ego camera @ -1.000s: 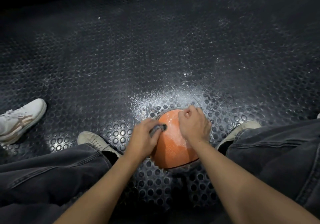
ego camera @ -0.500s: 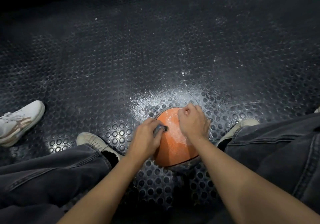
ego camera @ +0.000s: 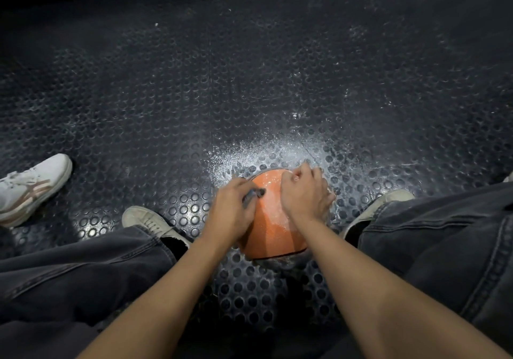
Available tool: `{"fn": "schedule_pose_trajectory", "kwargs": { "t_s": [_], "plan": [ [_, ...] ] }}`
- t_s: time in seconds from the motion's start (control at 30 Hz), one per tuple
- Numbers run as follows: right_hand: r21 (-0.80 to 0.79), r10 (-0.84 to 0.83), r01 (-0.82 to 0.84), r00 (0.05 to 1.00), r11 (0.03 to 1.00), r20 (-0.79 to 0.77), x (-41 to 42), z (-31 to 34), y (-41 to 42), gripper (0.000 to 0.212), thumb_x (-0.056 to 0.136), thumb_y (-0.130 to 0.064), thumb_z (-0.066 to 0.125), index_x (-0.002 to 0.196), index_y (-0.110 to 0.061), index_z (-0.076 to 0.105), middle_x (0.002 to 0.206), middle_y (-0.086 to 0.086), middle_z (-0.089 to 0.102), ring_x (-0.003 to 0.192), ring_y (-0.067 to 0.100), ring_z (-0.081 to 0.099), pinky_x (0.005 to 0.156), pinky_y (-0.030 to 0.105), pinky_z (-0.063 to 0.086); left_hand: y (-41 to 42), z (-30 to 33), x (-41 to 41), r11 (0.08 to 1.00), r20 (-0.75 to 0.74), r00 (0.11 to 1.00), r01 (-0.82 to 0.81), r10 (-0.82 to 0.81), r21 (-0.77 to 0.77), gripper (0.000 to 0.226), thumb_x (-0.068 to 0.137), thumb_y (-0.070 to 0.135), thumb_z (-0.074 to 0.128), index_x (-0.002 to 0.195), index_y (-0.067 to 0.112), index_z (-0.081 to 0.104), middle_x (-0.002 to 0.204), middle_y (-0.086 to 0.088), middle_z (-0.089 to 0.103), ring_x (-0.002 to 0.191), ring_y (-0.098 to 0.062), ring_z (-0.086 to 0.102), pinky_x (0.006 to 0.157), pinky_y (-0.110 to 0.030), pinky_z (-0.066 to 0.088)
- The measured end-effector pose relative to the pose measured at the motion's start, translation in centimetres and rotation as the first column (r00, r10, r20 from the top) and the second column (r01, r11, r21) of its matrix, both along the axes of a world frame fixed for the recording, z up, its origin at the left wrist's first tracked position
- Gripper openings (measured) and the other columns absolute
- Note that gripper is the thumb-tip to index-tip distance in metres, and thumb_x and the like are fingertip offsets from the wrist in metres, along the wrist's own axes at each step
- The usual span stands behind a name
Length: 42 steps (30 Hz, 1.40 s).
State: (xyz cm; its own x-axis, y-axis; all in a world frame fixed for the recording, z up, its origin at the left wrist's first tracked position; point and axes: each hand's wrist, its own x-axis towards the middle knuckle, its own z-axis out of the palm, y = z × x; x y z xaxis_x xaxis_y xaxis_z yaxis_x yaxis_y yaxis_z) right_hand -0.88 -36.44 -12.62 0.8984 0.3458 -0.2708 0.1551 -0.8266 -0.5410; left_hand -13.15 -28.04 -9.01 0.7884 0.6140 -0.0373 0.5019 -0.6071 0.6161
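Black studded rubber floor (ego camera: 249, 81) lies under me. The orange ball (ego camera: 273, 228) sits on it between my feet. My left hand (ego camera: 233, 208) grips a small dark grey pad (ego camera: 254, 193) against the ball's upper left. My right hand (ego camera: 305, 195) rests on its upper right, fingers curled; whether it holds anything I cannot tell. White speckles (ego camera: 249, 153) ring the ball, and a white sneaker (ego camera: 33, 186) stands far left.

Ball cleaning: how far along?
Done: white film coats the upper middle of the orange ball and speckles the studded floor beyond. In hand: left hand presses a small dark pad to it; right hand holds its top. Left: the lower near side looks bare, probably unscrubbed.
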Motion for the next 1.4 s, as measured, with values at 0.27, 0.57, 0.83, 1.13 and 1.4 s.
{"fn": "schedule_pose_trajectory", "kwargs": {
  "t_s": [0.27, 0.57, 0.83, 1.13, 1.4],
  "plan": [
    [0.007, 0.001, -0.001, 1.000, 1.000, -0.010, 0.3, 0.1, -0.2, 0.016, 0.097, -0.040, 0.043, 0.096, -0.025, 0.050, 0.105, -0.004, 0.051, 0.096, 0.017, 0.047, 0.099, 0.044, 0.033, -0.2, -0.2, 0.0, 1.000, 0.040, 0.999, -0.028, 0.028, 0.005, 0.016, 0.089, 0.008, 0.063, 0.102, 0.011, 0.072, 0.094, 0.009, 0.057, 0.080, -0.003, 0.052, 0.076, -0.002, 0.040],
    [0.005, 0.003, -0.003, 1.000, 1.000, -0.021, 0.4, 0.0, -0.2, 0.018, 0.097, -0.042, 0.044, 0.099, -0.025, 0.051, 0.108, -0.003, 0.052, 0.101, 0.018, 0.048, 0.103, 0.046, 0.035, 0.0, 0.1, 0.2, 0.995, 0.014, 0.996, 0.082, -0.083, 0.052, 0.016, 0.093, 0.013, 0.058, 0.103, 0.011, 0.071, 0.097, 0.007, 0.057, 0.083, -0.007, 0.054, 0.072, -0.009, 0.044],
    [-0.010, -0.020, 0.019, 0.999, 1.000, -0.040, 1.1, 0.0, -0.2, 0.018, 0.098, -0.041, 0.042, 0.097, -0.025, 0.050, 0.106, -0.002, 0.054, 0.097, 0.018, 0.049, 0.101, 0.044, 0.036, -0.8, 0.1, -1.4, 0.939, 0.041, 0.941, 0.330, -0.335, 0.100, 0.020, 0.096, 0.023, 0.053, 0.102, 0.012, 0.069, 0.099, 0.001, 0.061, 0.087, -0.013, 0.056, 0.077, -0.031, 0.053],
    [-0.043, -0.062, 0.060, 0.997, 0.997, -0.053, 1.0, -0.2, 0.4, 0.025, 0.098, -0.042, 0.039, 0.106, -0.024, 0.053, 0.114, 0.002, 0.053, 0.103, 0.020, 0.046, 0.102, 0.047, 0.033, -1.5, 0.5, -1.5, 0.904, 0.035, 0.911, 0.403, -0.411, 0.142, 0.011, 0.092, 0.014, 0.059, 0.097, 0.011, 0.068, 0.095, 0.002, 0.060, 0.082, -0.014, 0.054, 0.071, -0.030, 0.051],
    [-0.039, -0.124, 0.121, 0.988, 0.992, -0.095, 1.0, 0.3, 0.7, 0.023, 0.096, -0.041, 0.041, 0.105, -0.023, 0.053, 0.120, 0.003, 0.051, 0.112, 0.025, 0.047, 0.105, 0.050, 0.031, -2.6, 0.8, -1.5, 0.899, 0.024, 0.911, 0.403, -0.413, 0.170, 0.018, 0.091, 0.016, 0.056, 0.101, 0.013, 0.070, 0.099, 0.002, 0.064, 0.083, -0.017, 0.055, 0.065, -0.033, 0.050]
  ]
}}
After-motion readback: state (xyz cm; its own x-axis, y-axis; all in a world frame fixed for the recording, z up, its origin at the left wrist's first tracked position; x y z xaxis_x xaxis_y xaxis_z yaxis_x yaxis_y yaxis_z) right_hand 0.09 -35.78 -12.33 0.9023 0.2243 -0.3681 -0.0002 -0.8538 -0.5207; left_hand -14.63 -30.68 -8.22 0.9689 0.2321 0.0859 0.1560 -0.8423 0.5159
